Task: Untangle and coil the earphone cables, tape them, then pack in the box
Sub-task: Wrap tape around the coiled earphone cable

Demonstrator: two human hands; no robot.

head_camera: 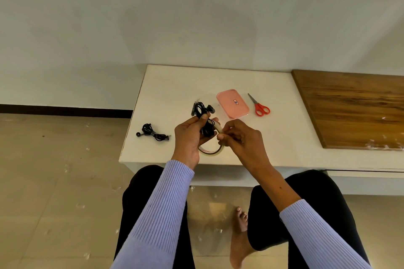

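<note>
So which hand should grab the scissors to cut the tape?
Probably the right hand. The scissors lie on its side of the table, past the pink box. It only pinches the tape roll, while the left hand holds the coiled earphones.

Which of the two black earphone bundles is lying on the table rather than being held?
The coiled earphones lying near the table's left edge, touched by neither hand. The other earphone bundle is gripped in the left hand.

Black coiled earphones (pixel 202 116) and clear tape roll (pixel 213 150) held above the desk; a second bundled pair (pixel 153 133) lies left, closed pink box (pixel 232 103) behind.
</note>
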